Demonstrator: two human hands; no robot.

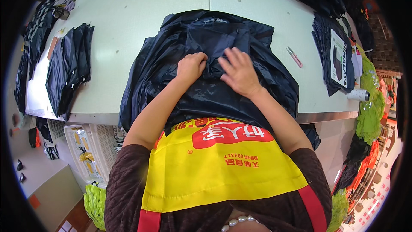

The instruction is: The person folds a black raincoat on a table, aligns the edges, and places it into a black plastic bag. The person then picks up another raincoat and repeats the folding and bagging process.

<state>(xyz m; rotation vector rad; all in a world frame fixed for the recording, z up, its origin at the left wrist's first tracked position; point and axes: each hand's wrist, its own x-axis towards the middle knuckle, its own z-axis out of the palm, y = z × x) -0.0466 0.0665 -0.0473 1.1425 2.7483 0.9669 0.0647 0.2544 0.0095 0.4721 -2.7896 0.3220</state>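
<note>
At the left of the frame a pile of dark cloth [71, 71] lies on the pale table [124, 21], well apart from both hands. Next comes the garment [150, 66], dark and shiny, filling the centre of the frame; it is loosely heaped and spreads wider across the frame than up it, its lower edge reaching the yellow apron [223, 176]. Because it is so bunched, I cannot tell its true long axis.

The left hand [192, 68] rests on the garment just left of centre, fingers curled in and narrow, their tips against the cloth; whether they pinch a fold I cannot tell. Just beyond both hands, toward the top of the frame, a smoother dark panel [210, 41] lies on the garment, the left hand touching or almost touching its lower edge. The right hand [240, 72] is just right of centre, fingers spread wide and blurred, pointing up and left toward the panel; it shows no grip, and contact with the cloth is unclear.

Right of the garment lie the snips [294, 56], blades toward the upper left, nearer the right hand. A stack [322, 56] and a spool [358, 95] stand at the right edge.
</note>
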